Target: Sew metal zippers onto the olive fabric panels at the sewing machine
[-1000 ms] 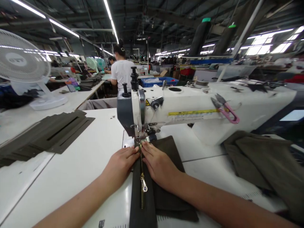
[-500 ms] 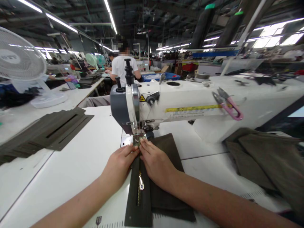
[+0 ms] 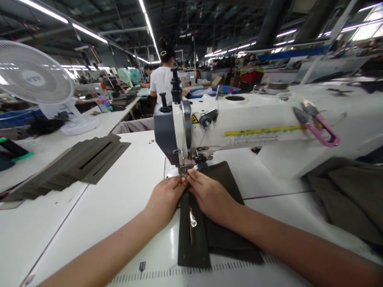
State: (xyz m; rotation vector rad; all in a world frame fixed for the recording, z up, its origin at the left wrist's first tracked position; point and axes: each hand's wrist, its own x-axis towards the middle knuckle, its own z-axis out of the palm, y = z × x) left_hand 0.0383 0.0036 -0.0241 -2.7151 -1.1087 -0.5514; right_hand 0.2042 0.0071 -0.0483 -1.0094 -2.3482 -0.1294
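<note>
A dark olive fabric strip with a gold zipper (image 3: 192, 226) lies lengthwise under the needle of a white sewing machine (image 3: 254, 119). Beneath it and to its right spreads a larger dark fabric piece (image 3: 230, 235). My left hand (image 3: 167, 197) presses the strip's left side, fingertips closed together just in front of the presser foot (image 3: 184, 169). Right beside them, the fingers of my right hand (image 3: 211, 195) bear down on the strip, close together and nearly touching the left fingertips. The zipper's metal pull hangs between my wrists. My fingers hide the strip's far end.
Stacked slotted olive pieces (image 3: 80, 165) fan out on the left, below a white fan (image 3: 38, 77). Pink-handled snips (image 3: 321, 125) rest against the machine arm. Folded dark fabric (image 3: 350, 195) lies at the right. A person in a white shirt (image 3: 161, 81) stands beyond the machine.
The strip and fabric have slid a little farther under the needle, away from me. Both hands remain by the presser foot. The whole view has shifted, so the machine appears farther right.
</note>
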